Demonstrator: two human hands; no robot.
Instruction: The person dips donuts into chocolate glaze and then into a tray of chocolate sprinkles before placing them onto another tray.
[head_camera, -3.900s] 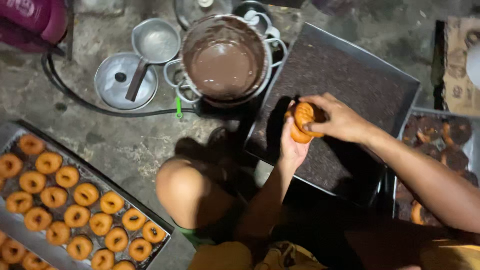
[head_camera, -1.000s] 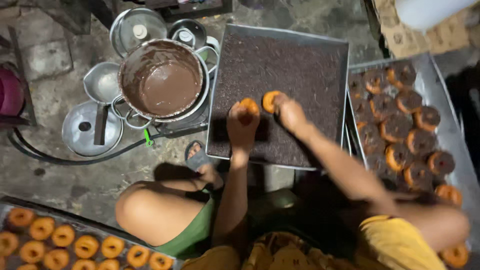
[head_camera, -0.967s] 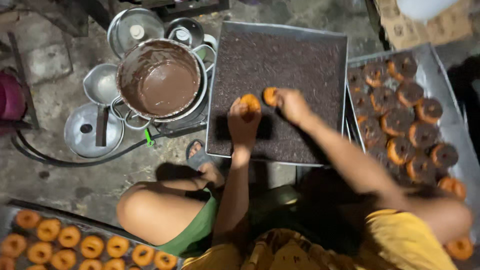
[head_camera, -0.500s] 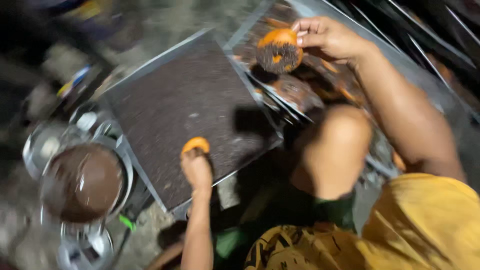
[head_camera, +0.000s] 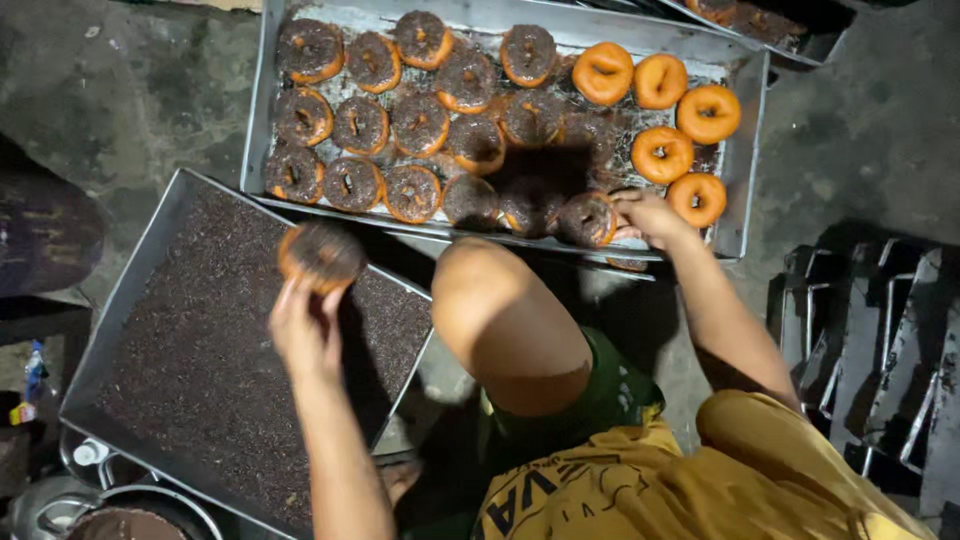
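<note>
Left hand (head_camera: 305, 325) raised, right hand (head_camera: 652, 217) outstretched

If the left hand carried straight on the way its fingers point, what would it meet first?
The left hand already holds a sprinkle-coated doughnut over the sprinkle tray. Continuing, it would probably reach the near rim of the doughnut tray and its coated doughnuts; heights are unclear.

Grey concrete floor (head_camera: 870, 140) carried everything, a long metal tray of doughnuts (head_camera: 745, 150) lay at the top, a metal tray of chocolate sprinkles (head_camera: 150, 250) sat just beside it at lower left, a stack of dark empty trays (head_camera: 880, 340) lay at right.
</note>
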